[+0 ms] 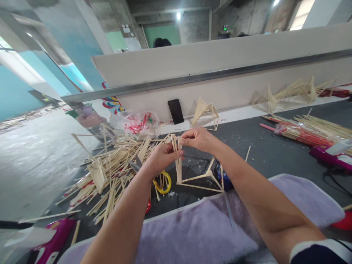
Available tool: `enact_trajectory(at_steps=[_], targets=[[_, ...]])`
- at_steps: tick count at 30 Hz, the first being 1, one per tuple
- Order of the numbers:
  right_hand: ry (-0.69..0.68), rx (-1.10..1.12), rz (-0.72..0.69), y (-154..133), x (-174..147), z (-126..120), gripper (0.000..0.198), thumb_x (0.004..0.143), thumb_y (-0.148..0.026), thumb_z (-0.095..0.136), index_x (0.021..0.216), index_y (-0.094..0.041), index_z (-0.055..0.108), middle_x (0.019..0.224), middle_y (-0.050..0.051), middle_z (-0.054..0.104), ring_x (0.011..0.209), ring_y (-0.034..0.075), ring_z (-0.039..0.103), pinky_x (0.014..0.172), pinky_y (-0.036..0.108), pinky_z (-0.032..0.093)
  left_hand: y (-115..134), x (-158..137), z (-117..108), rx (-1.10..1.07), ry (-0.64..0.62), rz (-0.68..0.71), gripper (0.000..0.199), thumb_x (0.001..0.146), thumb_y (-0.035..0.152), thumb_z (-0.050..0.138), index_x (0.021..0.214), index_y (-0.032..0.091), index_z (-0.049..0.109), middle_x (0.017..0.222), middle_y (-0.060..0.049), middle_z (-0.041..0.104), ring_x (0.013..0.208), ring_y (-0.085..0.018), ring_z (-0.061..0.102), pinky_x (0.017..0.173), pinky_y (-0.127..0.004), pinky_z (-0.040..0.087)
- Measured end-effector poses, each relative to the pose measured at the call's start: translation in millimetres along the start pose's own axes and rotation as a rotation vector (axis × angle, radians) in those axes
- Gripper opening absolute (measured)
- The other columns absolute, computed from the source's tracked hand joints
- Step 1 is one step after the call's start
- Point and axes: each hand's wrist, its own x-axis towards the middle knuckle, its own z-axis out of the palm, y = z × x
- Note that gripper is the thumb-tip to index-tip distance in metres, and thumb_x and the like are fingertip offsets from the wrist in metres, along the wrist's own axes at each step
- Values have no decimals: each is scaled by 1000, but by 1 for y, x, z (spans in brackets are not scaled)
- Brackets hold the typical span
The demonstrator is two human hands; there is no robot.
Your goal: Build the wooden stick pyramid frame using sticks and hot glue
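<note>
My left hand (164, 158) is closed around the upright sticks of a wooden stick frame (179, 170), thumb across their front. At the top of those sticks, the fingers of my right hand (198, 140) are pinched together; whether a separate stick is between them is hard to see. The frame's lower part spreads right along the table in a triangle, with sticks meeting at a pale joint (209, 172). Below my left hand lie scissors with a yellow handle (164, 183), their blades partly behind my wrist. Left of it is a heap of loose wooden sticks (121, 161).
A phone (176, 111) leans on the back board beside a finished-looking stick model (205, 113). More stick models (291, 93) stand far right. Purple glue guns lie at left (55, 236) and right (331, 157). A lilac cloth (192, 227) covers the front edge.
</note>
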Motion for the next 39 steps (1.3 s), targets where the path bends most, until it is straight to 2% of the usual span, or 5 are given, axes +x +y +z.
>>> enact_trajectory(at_steps=[7,17,23,33,39], targets=[[-95,-11,-13,-2,-1,-5,30,77,-41,55,77,-12,65,58,-3,44,55,9,36,53,22,26,-3,2,-1,-26,-8,9,28,71,36,67,83,11,67,79,-6,68,71,-18,61,68,-28,45],[-44,-18,-26,0,-1,-3,30,79,-40,53,74,-13,65,56,-3,42,54,8,35,51,22,26,1,1,0,76,8,9,27,73,36,63,81,11,67,71,-4,66,64,-14,57,61,-25,42],[-25,-17,-54,1,-2,-4,29,78,-39,54,70,-13,63,57,-3,41,55,9,35,52,22,25,2,0,-1,127,5,18,27,75,37,61,77,11,66,73,-4,65,67,-15,57,65,-25,42],[-45,78,60,8,-2,-5,31,78,-42,55,64,-13,56,52,-4,38,49,8,30,47,23,23,-24,1,-6,33,-392,-163,24,67,32,68,83,15,66,81,-2,68,76,-16,60,74,-26,45],[-11,60,93,11,0,-5,33,77,-43,55,60,-14,53,49,-4,37,47,7,29,46,23,22,-33,4,-8,238,-448,-175,30,69,39,64,84,13,68,69,-1,63,60,-12,52,54,-21,39]])
